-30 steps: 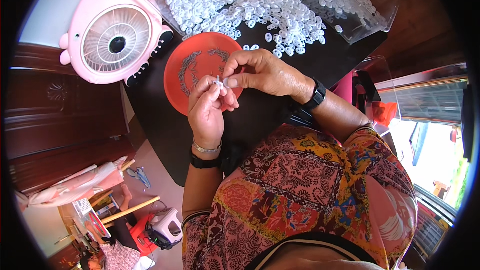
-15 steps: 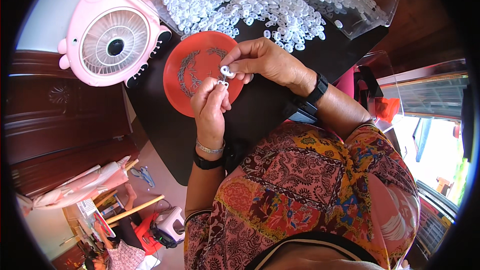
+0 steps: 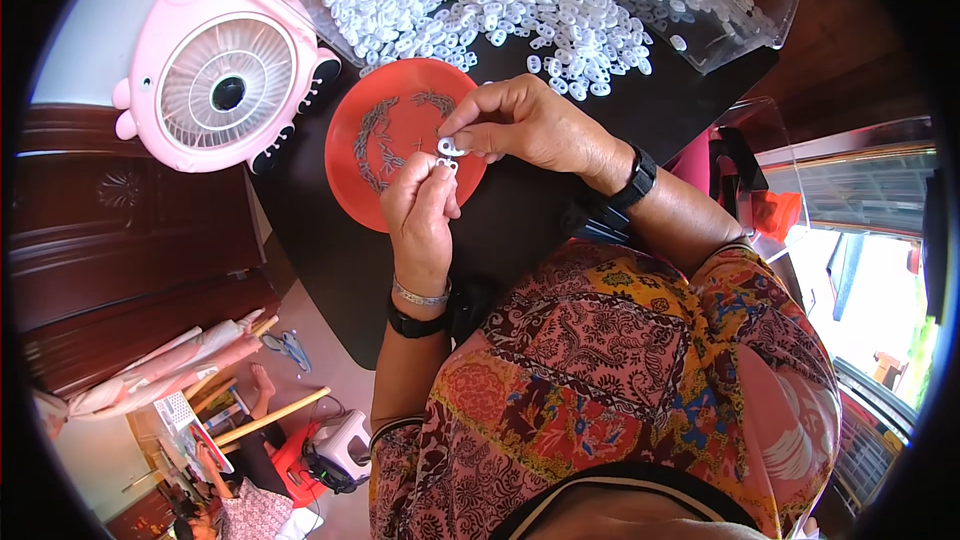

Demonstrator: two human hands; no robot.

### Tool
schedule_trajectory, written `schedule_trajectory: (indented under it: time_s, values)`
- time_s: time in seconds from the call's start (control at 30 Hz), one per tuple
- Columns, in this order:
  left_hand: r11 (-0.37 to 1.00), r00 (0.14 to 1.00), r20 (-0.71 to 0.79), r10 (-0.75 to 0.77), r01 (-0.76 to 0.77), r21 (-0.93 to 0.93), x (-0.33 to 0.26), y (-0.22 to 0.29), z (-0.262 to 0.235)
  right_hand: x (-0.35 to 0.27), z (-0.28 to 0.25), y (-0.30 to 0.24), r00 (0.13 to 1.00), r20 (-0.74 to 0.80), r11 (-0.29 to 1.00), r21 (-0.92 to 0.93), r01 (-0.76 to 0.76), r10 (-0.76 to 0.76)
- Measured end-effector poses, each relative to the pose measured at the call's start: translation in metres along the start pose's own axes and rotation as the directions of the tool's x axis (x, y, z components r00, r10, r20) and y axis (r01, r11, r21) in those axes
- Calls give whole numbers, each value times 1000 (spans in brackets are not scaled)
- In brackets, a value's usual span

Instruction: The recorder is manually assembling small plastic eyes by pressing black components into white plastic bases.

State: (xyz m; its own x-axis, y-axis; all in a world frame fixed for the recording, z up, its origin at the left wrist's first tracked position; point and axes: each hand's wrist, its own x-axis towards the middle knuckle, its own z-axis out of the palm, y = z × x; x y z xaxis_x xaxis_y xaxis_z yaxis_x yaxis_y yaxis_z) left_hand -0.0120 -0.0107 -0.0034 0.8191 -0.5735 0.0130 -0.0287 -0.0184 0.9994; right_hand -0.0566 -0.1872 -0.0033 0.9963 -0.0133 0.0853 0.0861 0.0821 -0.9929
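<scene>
At the red plate's (image 3: 405,130) three o'clock side, we are pinching a lower white piece (image 3: 447,166) in our left hand (image 3: 420,215) and an upper white piece (image 3: 456,150) in our right hand (image 3: 540,130), seemingly holding grey pins (image 3: 368,145) within reach.

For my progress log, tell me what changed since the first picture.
The right hand moved its white oval piece from beside the white two-hole piece in the left hand to just above it in view. Neither let go. The pink fan and red plate stayed put.
</scene>
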Motion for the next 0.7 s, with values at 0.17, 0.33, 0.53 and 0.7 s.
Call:
schedule_trajectory:
  time_s: [0.17, 0.33, 0.53, 0.7]
  values:
    - [999, 999, 4, 34, -34, 23, -1, 0, 1, -1, 3, 0, 999, 25, 999, -28, 38, -37]
    - [996, 998, 1, 68, -68, 65, 0, -4, 1, -1, 3, 4, 995, 51, 991, -107, 86, -81]
    - [998, 998, -28, 48, -49, -38, 0, -6, 1, -3, 9, 2, 991, 41, 987, -86, 134, -131]
    - [996, 997, -71, -22, 16, -91, -2, -6, 0, -4, 16, 0, 985, 21, 956, -241, 169, -168]
